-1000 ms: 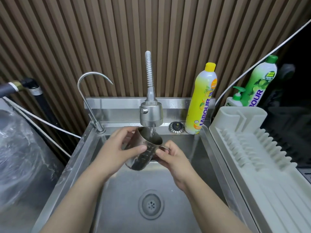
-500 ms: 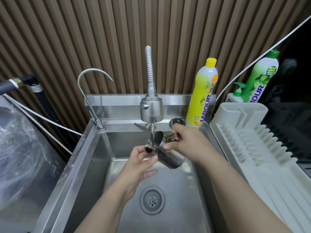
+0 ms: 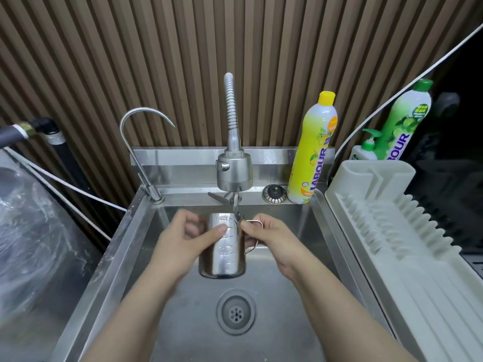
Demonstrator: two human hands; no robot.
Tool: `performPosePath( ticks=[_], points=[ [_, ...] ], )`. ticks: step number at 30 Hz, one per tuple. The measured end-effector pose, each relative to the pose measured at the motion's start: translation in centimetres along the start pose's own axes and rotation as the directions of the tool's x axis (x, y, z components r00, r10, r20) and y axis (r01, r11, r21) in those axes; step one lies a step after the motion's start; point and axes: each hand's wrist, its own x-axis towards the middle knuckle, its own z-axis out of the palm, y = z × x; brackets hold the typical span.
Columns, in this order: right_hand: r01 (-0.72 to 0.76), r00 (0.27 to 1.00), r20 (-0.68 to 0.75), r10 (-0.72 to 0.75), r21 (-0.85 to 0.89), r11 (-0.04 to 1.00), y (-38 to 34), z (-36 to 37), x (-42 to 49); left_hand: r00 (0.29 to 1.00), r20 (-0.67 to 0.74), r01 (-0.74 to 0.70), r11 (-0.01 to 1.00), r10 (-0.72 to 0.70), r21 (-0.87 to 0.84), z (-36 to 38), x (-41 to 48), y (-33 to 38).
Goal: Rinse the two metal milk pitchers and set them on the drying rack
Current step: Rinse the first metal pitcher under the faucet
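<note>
One metal milk pitcher (image 3: 225, 254) hangs over the steel sink (image 3: 146, 246), right under the spray faucet head (image 3: 234, 173). Its printed scale reads upside down, with the dark mouth at the lower end. A thin stream of water lands on its upper end beside the handle. My left hand (image 3: 183, 244) wraps the pitcher's left side, thumb across the front. My right hand (image 3: 271, 239) pinches the wire-like handle on the right. No second pitcher is in sight. The white plastic drying rack (image 3: 392, 231) lies to the right of the sink.
A round drain (image 3: 236, 311) sits in the sink floor below the pitcher. On the back ledge are a thin curved tap (image 3: 138, 142), a sink plug (image 3: 274, 193) and a yellow soap bottle (image 3: 313, 152). A green bottle (image 3: 402, 126) and pump bottle (image 3: 366, 150) stand behind the rack. Plastic sheeting (image 3: 31, 231) covers the left.
The pitcher has been turned from lying tilted to mouth-down under the stream. My left hand closed again on its body; my right hand dropped lower and stays on the handle.
</note>
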Motion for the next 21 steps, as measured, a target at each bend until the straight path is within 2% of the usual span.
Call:
performPosePath(
  ticks=[2,4,6,7,8,9,10,11,14,15,17,19,21],
  points=[
    [-0.05,0.998,-0.042,0.044,-0.15,0.987,-1.6,-0.8,0.1,0.984,0.046,0.176,0.967,-0.17,-0.183,1.4,-1.2,-1.3],
    [-0.084,0.993,-0.109,0.039,-0.448,0.89,-2.9,-1.6,0.3,0.947,0.165,0.316,0.896,-0.276,-0.313,3.2,-2.4,-2.4],
    [-0.091,0.988,-0.152,-0.037,-0.75,0.655,-4.2,-2.0,-0.2,0.914,0.275,0.389,0.838,-0.298,-0.384,4.8,-3.2,-3.1],
    [-0.073,0.984,-0.152,-0.095,-0.825,0.56,-4.7,-1.9,-0.5,0.908,0.308,0.397,0.817,-0.283,-0.419,5.4,-3.3,-3.4],
    [-0.055,0.978,-0.151,-0.144,-0.852,0.521,-4.9,-1.9,-0.9,0.912,0.322,0.385,0.805,-0.256,-0.451,5.7,-3.1,-3.6],
    [-0.029,0.972,-0.147,-0.182,-0.847,0.531,-4.9,-1.9,-1.2,0.921,0.324,0.354,0.81,-0.215,-0.469,5.9,-2.7,-3.6],
    [0.002,0.968,-0.146,-0.206,-0.811,0.585,-4.7,-1.9,-1.5,0.934,0.313,0.311,0.824,-0.173,-0.473,5.9,-2.4,-3.5],
    [0.045,0.965,-0.147,-0.219,-0.725,0.687,-4.1,-2.0,-1.7,0.947,0.293,0.258,0.847,-0.128,-0.465,5.7,-1.8,-3.4],
    [0.167,0.965,-0.145,-0.22,-0.308,0.937,-1.8,-1.8,-1.8,0.977,0.212,0.05,0.925,0.034,-0.376,4.2,-0.2,-2.4],
    [0.189,0.97,-0.128,-0.208,-0.143,0.971,-0.9,-1.6,-1.6,0.977,0.195,-0.017,0.948,0.083,-0.318,3.3,0.3,-2.0],
    [0.187,0.981,-0.073,-0.181,0.097,0.978,0.4,-0.8,-1.3,0.972,0.17,-0.136,0.978,0.162,-0.155,1.5,1.1,-1.3],
    [0.131,0.991,-0.019,-0.13,0.232,0.964,1.3,0.0,-0.9,0.968,0.151,-0.204,0.979,0.202,-0.001,0.1,1.3,-0.6],
    [0.055,0.998,-0.011,-0.055,0.27,0.961,1.4,0.4,-0.6,0.977,0.108,-0.195,0.976,0.184,0.101,-0.5,1.0,-0.3]
  ],
)
